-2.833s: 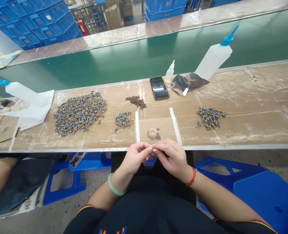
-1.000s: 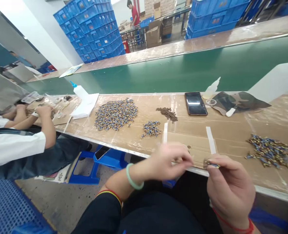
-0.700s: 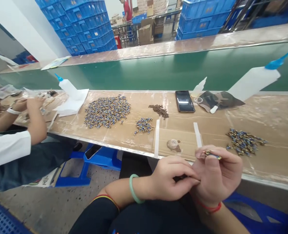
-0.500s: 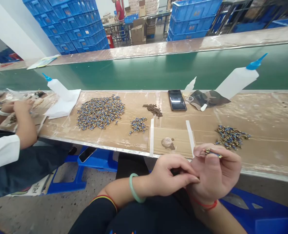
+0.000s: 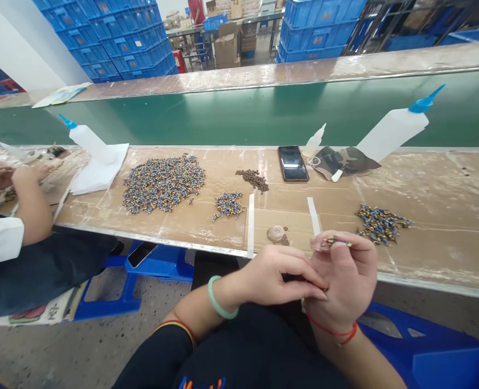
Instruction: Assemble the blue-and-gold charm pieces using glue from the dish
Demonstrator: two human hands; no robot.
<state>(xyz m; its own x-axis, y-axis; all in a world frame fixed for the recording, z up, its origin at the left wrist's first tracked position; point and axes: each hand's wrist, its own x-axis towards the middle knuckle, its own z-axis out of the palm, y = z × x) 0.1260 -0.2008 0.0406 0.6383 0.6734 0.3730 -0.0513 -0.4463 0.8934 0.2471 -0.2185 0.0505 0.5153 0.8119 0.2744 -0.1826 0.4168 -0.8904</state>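
My right hand, palm up with a red cord at the wrist, pinches a small blue-and-gold piece between thumb and fingers. At its palm is my left hand, wearing a pale green bangle. The left thumb and forefinger are pressed together there; whatever is between them is too small to make out. Beyond the hands, a cardboard sheet carries a small round blob with a wet-looking patch beside it. A pile of blue-and-gold pieces lies right of my hands, and a smaller pile left of the cardboard.
A large heap of the same pieces and small brown bits lie farther left. Along the back are a phone, a small dropper bottle and a white squeeze bottle. A co-worker's hands are at the far left.
Both my hands have shifted slightly left and up in the picture, staying together. The right hand still pinches the blue-and-gold piece.
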